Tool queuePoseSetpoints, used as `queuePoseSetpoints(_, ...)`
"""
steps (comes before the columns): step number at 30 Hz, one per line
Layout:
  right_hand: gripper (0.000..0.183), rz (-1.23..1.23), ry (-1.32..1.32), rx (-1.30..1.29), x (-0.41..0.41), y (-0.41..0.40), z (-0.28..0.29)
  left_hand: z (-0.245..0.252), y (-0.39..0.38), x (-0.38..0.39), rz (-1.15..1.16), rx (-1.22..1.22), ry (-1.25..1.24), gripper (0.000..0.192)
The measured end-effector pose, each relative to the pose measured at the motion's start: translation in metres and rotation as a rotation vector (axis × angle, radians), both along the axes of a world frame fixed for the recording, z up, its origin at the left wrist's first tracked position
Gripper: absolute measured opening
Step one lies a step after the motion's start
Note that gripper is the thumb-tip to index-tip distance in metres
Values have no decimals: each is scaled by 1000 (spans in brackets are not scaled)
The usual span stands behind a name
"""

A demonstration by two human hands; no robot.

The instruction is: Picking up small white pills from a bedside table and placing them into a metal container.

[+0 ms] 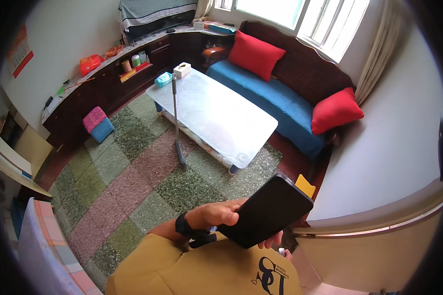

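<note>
My left hand (221, 214), with a black band on its wrist, grips a dark smartphone (267, 212) in front of my torso. Its thumb presses the near-left edge, and fingertips show past the lower edge. The phone's screen looks black. Only a small part of my right hand (288, 255) appears, low beside my mustard shirt (192, 265). Something small and white (281, 252) is at its fingers; whether they hold it is unclear. A yellow object (305, 186) shows just beyond the phone, partly covered by it.
A grey pole with a flat head (175, 110) stands upright beside the low table (221, 114). The table bears a tissue box (182, 70) and a wipes pack (163, 79). A wooden sofa with blue covering (265, 103) is behind; a small stool (98, 124) stands left.
</note>
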State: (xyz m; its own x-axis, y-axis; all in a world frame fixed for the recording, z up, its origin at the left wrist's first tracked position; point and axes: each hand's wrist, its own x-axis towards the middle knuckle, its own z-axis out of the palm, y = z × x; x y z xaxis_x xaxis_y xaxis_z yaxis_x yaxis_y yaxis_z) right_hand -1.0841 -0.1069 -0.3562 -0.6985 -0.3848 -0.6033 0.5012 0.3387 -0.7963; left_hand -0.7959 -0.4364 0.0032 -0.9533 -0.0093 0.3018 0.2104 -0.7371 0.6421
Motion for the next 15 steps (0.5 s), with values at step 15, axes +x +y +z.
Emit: queuePoseSetpoints(15, 15, 50, -89, -46, 29, -5, 25, 0, 7, -6, -29, -5, -1, 94)
